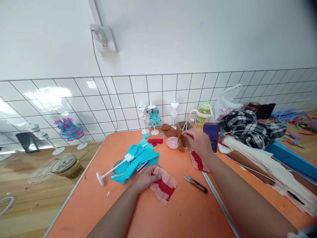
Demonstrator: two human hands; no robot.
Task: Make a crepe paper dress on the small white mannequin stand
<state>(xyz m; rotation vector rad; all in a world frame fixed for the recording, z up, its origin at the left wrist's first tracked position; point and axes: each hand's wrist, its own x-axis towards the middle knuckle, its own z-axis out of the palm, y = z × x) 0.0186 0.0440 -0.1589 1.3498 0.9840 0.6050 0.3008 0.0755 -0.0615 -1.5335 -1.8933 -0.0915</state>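
My left hand (146, 178) pinches the upper left edge of a pink and red cloth piece (165, 186) on the orange table (158, 221). Farther back, my right hand (198, 140) has its fingers pressed together at brown cloth (182, 141) by a small box (184, 125); whether it grips the cloth is hard to make out. A second pink and red piece (198, 162) lies under my right wrist. Black-handled thread snips (195, 183) rest right of the first piece. A pink dish (172, 142) sits left of my right hand.
Turquoise cloth (135, 162) with a fallen white stand (114, 170) lies at the left. Small dress forms (154, 115) stand by the tiled wall. A green-lidded bottle (204, 114), purple phone (211, 136), plaid cloth (255, 127) and fabric strips (269, 165) are at the right.
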